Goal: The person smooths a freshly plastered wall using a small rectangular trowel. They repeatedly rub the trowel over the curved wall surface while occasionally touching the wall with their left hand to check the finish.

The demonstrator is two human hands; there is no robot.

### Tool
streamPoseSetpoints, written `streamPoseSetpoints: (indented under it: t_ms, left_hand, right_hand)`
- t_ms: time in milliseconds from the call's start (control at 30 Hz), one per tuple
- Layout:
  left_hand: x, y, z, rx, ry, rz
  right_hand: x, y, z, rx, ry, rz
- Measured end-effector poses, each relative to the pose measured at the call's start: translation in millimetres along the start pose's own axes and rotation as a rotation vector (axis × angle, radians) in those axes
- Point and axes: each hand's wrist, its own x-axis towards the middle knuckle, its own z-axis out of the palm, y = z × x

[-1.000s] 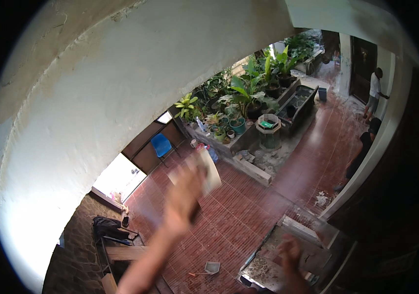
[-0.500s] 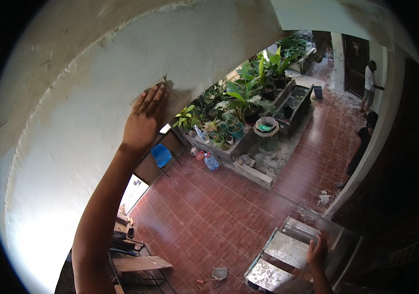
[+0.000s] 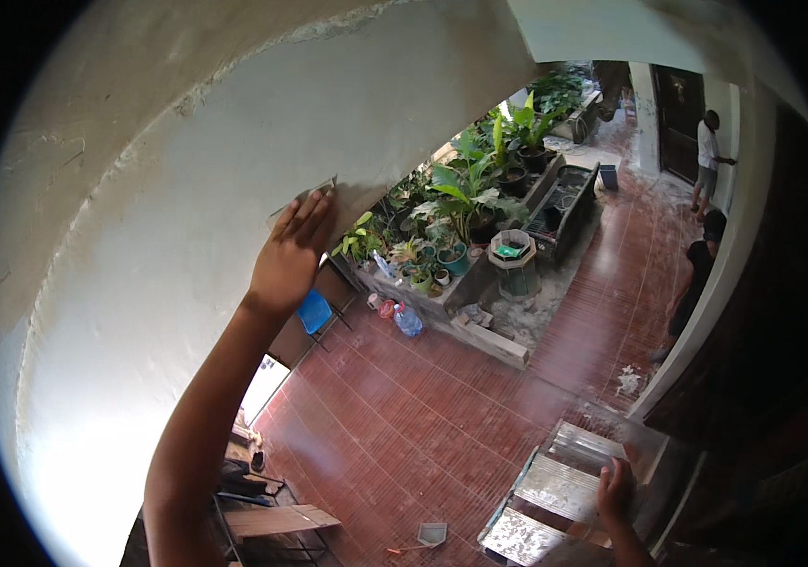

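My left hand (image 3: 292, 248) lies flat against the pale plastered surface (image 3: 196, 180), pressing a thin sheet of sandpaper (image 3: 328, 183) to it. One edge of the sheet lifts off by the fingertips, and the palm hides most of the rest. At the lower right, my right hand (image 3: 617, 491) is raised over a metal frame with broad silver slats (image 3: 555, 484), like a stepladder from above. Its fingers are slightly bent and apart, with nothing visible in them. Whether it touches the frame I cannot tell.
Below spreads a red tiled floor (image 3: 395, 406) with a blue chair (image 3: 314, 310), a water jug (image 3: 407, 319) and a dustpan (image 3: 432, 534). Potted plants (image 3: 465, 189) fill a raised bed. Two people stand along the right wall, one in a white top (image 3: 708, 151), one in dark clothes (image 3: 702, 265). A wooden board (image 3: 281, 520) lies lower left.
My left hand has slid down and to the right along the surface with the sandpaper. My right hand has shifted slightly right and down in view.
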Motion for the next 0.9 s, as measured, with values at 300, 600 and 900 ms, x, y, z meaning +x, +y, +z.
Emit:
streamPoseSetpoints:
  t_ms: [300, 600, 900]
  left_hand:
    - [5, 10, 9, -0.1, -0.105, -0.122]
    - [44, 19, 28, -0.015, 0.007, -0.103]
    - [38, 36, 37, -0.032, 0.026, -0.102]
  right_hand:
    - [-1, -6, -4, 0.022, -0.006, 0.021]
    - [1, -7, -9, 0.033, -0.042, -0.033]
    - [-4, 1, 0, 0.057, -0.092, 0.013]
